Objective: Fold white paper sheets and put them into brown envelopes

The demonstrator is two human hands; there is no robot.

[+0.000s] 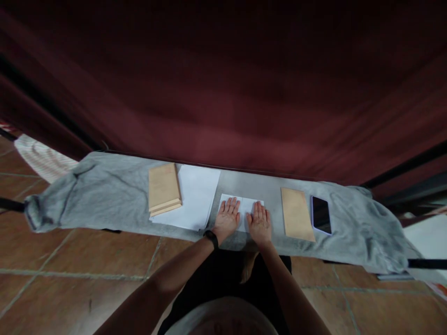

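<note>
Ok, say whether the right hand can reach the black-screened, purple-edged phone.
Likely yes: only a flat tan rectangular item lies between the right hand and the phone, and nothing covers it.

Sheet (246, 204): matt paper; phone screen (321, 215): glossy; cover (115, 200): soft cloth.

Indoor room, apparently home: terracotta floor tiles (115, 253), wide dark red fabric (223, 102), rumpled grey blanket (115, 195).

I look forward and steeply down from the head, above and behind the left grip (226, 219) and right grip (260, 224), far enough back to fit the worktop (251, 181) around them.
</note>
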